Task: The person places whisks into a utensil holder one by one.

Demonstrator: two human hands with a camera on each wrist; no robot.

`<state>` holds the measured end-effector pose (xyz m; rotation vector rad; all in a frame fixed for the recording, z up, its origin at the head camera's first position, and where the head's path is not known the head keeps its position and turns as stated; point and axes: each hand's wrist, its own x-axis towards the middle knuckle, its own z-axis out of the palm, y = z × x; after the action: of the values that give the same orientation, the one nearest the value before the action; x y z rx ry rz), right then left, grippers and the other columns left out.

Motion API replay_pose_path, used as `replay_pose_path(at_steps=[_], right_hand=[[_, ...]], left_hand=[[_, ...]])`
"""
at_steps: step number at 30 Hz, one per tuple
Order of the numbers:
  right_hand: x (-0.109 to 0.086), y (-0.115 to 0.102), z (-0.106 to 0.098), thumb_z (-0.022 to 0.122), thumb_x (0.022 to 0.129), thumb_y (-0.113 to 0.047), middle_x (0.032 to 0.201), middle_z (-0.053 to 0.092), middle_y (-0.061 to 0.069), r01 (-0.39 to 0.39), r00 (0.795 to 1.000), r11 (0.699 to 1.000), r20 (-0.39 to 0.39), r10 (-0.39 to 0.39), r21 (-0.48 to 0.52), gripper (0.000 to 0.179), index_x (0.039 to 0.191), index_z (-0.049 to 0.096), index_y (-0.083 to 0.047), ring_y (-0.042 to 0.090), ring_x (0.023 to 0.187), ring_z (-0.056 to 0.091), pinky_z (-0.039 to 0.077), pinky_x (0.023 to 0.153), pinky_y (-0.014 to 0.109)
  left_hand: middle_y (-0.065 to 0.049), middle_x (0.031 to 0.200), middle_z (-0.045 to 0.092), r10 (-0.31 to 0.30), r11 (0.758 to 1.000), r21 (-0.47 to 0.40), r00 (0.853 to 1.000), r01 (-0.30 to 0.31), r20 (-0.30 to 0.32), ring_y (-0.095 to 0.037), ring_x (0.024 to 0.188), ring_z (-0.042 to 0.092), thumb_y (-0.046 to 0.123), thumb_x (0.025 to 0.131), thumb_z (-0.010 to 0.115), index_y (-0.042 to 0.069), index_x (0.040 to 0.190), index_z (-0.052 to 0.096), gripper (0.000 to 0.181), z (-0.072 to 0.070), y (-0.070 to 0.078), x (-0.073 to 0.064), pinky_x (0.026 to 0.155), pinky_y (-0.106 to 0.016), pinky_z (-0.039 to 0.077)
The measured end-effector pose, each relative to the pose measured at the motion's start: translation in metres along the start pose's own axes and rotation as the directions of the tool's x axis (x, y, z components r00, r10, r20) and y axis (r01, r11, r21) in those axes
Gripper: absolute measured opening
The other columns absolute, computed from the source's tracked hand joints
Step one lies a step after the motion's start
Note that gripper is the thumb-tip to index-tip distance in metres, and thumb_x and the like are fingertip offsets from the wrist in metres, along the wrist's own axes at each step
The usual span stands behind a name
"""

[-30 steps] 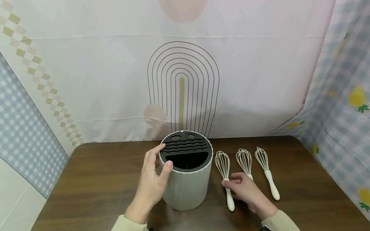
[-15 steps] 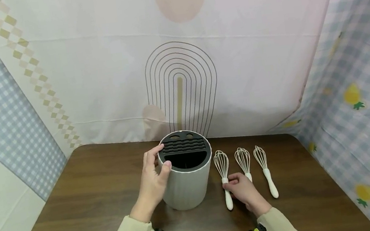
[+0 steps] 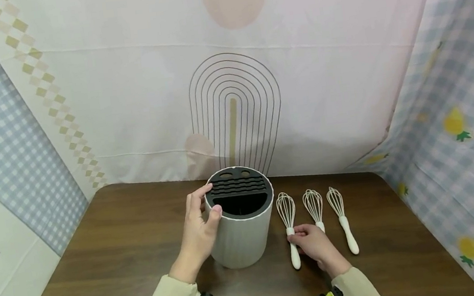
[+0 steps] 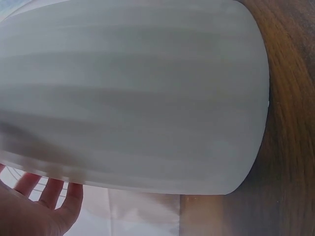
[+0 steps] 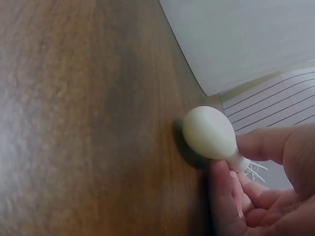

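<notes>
A light grey round utensil holder (image 3: 242, 243) with a black slotted top stands upright on the table. My left hand (image 3: 197, 232) grips its left side near the rim, thumb in front and fingers farther back. In the left wrist view, the fingers (image 4: 73, 201) lie along the holder's side. Right of the holder, three white whisks lie in a row, wire ends away from me. My right hand (image 3: 316, 244) pinches the handle of the nearest whisk (image 3: 286, 209), just below the wires. The right wrist view shows its rounded handle end (image 5: 209, 132) close to the tabletop.
The middle whisk (image 3: 313, 205) lies partly behind my right hand, its lower handle hidden. Farther right is the third whisk (image 3: 342, 221). A patterned white cloth (image 3: 147, 104) hangs behind the brown wooden table (image 3: 140, 229), with checked cloth (image 3: 455, 81) at the sides.
The head view shifts slightly. Both hands keep nearly the same places, the left at the utensil holder and the right at the nearest whisk.
</notes>
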<state>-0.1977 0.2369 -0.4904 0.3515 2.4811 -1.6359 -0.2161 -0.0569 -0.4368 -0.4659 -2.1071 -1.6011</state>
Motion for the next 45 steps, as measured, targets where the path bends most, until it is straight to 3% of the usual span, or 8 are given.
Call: replay_pose_path(at_steps=[7,17,27,31,37,39,45], right_hand=[[0.000,0.001,-0.001,0.063,0.089,-0.011,0.102,0.063,0.013,-0.006,1.000,1.000,-0.009,0.006,0.004,0.035,0.118,0.058,0.008,0.020,0.088,0.061,0.053,0.072,0.038],[-0.001,0.000,-0.001,0.063,0.089,-0.011,0.101,0.062,0.013,-0.005,1.000,1.000,-0.001,0.005,-0.005,0.034,0.118,0.058,0.007,0.019,0.087,0.060,0.052,0.072,0.037],[-0.001,0.001,-0.003,0.063,0.089,-0.011,0.099,0.062,0.012,-0.002,1.000,1.000,-0.012,0.002,-0.005,0.032,0.115,0.058,0.007,0.019,0.085,0.060,0.052,0.071,0.036],[0.000,0.001,0.001,0.063,0.089,-0.010,0.097,0.063,0.012,0.000,1.000,1.000,0.001,0.000,0.003,0.029,0.113,0.058,0.006,0.019,0.084,0.060,0.052,0.070,0.036],[0.001,0.002,0.001,0.063,0.090,-0.011,0.099,0.062,0.012,-0.005,1.000,1.000,-0.002,0.005,-0.002,0.031,0.115,0.058,0.006,0.020,0.085,0.060,0.052,0.071,0.037],[0.000,0.003,0.000,0.063,0.090,-0.011,0.100,0.062,0.013,-0.006,1.000,1.000,-0.003,0.006,-0.002,0.032,0.116,0.058,0.006,0.020,0.086,0.061,0.053,0.072,0.037],[0.003,-0.001,-0.005,0.064,0.090,-0.010,0.102,0.062,0.015,-0.008,1.000,0.999,0.018,0.008,0.038,0.034,0.118,0.056,0.008,0.020,0.085,0.061,0.054,0.069,0.037]], left_hand=[[-0.002,0.121,0.044,0.002,1.000,0.000,1.000,-0.002,0.000,-0.021,0.100,0.050,0.036,0.088,0.054,0.026,0.140,0.045,0.053,0.002,0.001,0.000,0.081,-0.045,0.045],[-0.003,0.123,0.044,0.014,1.000,-0.024,0.999,-0.015,-0.032,-0.020,0.104,0.048,0.034,0.087,0.054,0.024,0.140,0.046,0.054,0.005,-0.003,-0.001,0.087,-0.047,0.041],[-0.004,0.134,0.042,0.046,0.988,-0.143,0.994,-0.060,-0.095,-0.020,0.118,0.042,0.030,0.088,0.058,0.017,0.137,0.051,0.050,0.013,0.003,-0.001,0.098,-0.039,0.034],[0.000,0.145,0.039,0.064,0.986,-0.143,0.991,-0.081,-0.117,-0.020,0.130,0.038,0.026,0.088,0.058,0.014,0.136,0.051,0.049,0.011,0.003,-0.002,0.104,-0.046,0.032],[0.004,0.147,0.040,0.073,0.989,-0.124,0.993,-0.084,-0.089,-0.020,0.133,0.035,0.024,0.088,0.055,0.015,0.136,0.050,0.049,0.008,0.002,0.000,0.103,-0.053,0.031],[0.000,0.146,0.041,0.082,0.988,-0.121,0.993,-0.091,-0.084,-0.024,0.131,0.036,0.023,0.088,0.054,0.012,0.136,0.050,0.049,0.008,0.007,0.000,0.101,-0.056,0.033],[-0.025,0.141,0.043,0.108,0.989,-0.093,0.989,-0.118,-0.101,-0.042,0.124,0.038,0.013,0.084,0.050,-0.009,0.127,0.049,0.048,0.001,0.041,0.001,0.097,-0.057,0.035]])
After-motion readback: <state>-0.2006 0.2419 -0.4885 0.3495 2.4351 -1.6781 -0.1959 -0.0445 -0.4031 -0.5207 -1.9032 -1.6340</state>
